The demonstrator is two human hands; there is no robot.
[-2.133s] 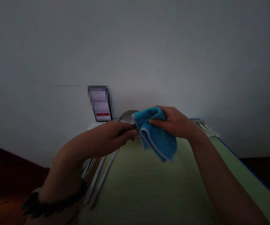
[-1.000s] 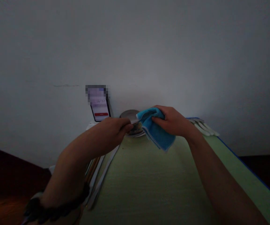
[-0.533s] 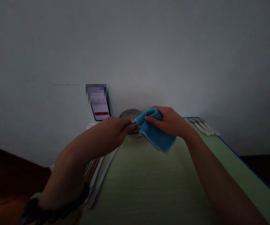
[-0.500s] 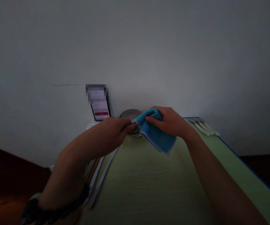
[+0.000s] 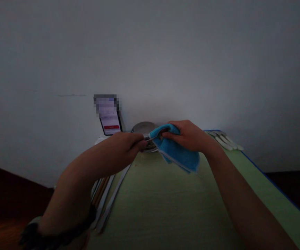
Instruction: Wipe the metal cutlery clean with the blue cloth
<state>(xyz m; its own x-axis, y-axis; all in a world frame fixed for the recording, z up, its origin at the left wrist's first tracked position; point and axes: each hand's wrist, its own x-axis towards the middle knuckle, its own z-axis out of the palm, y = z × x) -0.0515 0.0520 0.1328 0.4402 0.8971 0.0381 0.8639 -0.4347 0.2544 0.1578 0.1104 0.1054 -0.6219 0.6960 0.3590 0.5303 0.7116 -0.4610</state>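
Observation:
My left hand (image 5: 130,144) pinches one end of a thin, slightly curved metal utensil (image 5: 152,139) between thumb and fingers. Its other end runs into a blue cloth (image 5: 181,154), so the exact kind cannot be made out. Wrapped in my right hand (image 5: 185,133), the cloth is folded around that end, and its lower part hangs down over the table. Just behind both hands sits a round metal bowl or dish (image 5: 144,127), partly covered by my fingers and the cloth.
A phone (image 5: 110,121) leans against the wall behind my left hand. Several white-handled utensils (image 5: 226,142) lie at the table's (image 5: 170,205) back right edge. Long metal pieces (image 5: 113,198) and brown chopstick-like sticks (image 5: 100,192) lie at the left, partly under my left arm.
The cloth's hanging part has swung slightly right and opened out a little. My right hand has dipped a little, and both hands keep their grip.

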